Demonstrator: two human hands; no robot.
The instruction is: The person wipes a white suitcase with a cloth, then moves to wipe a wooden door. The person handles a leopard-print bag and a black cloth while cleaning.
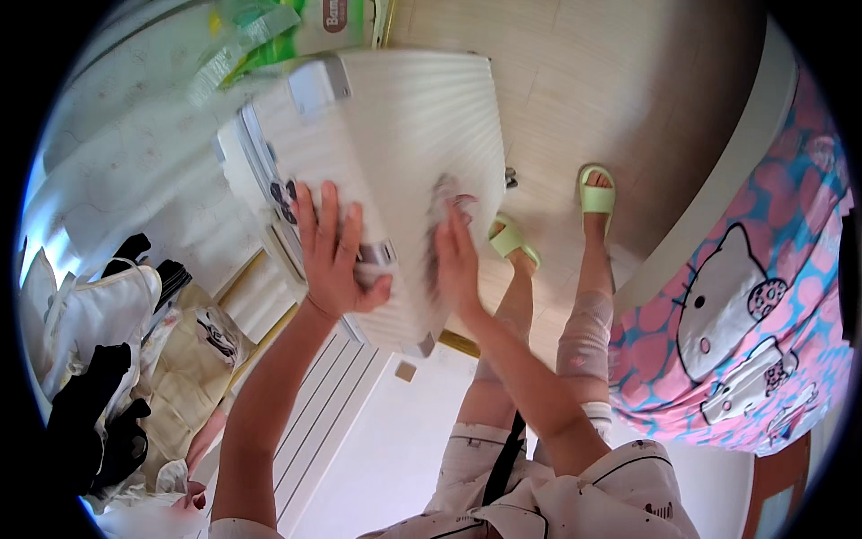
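Observation:
A cream hard-shell suitcase [417, 135] with ribbed sides, metal corner guards and a latch stands tilted before me. My left hand [335, 252] lies on its narrow side with fingers spread, beside a dark bow-shaped mark [283, 201]. On the broad ribbed face is my right hand [459, 259], seen edge-on and blurred. A greyish patch [439, 202] shows along that hand's fingers; whether it is a cloth, a print or a shadow I cannot tell.
Clothes [182, 350] are heaped at the left. Green plastic packaging [269, 40] lies beyond the suitcase. A bed with a pink and blue cartoon cover [727, 316] is at the right. My feet in green slippers [597, 195] stand on the pale floor [539, 87].

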